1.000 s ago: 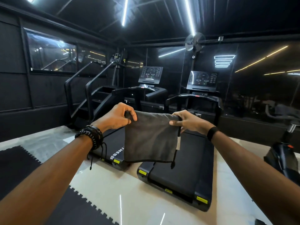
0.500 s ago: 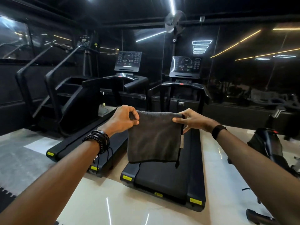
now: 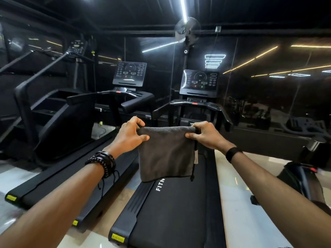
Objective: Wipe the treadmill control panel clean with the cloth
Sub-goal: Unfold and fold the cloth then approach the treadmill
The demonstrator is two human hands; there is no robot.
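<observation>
L hand (image 3: 127,138) pinches top-left corner of grey cloth (image 3: 166,154), thumb in front, fingers curled behind. Cloth hangs flat btwn both hands, above treadmill belt (image 3: 172,208) near its rear end. R hand (image 3: 206,134) pinches top-right corner. Control panel (image 3: 199,82) stands well beyond cloth, at treadmill's front.

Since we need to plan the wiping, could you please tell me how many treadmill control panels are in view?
2: one control panel straight ahead, beyond the cloth, and another panel to its left. The stair machine's small console is not counted.
</observation>
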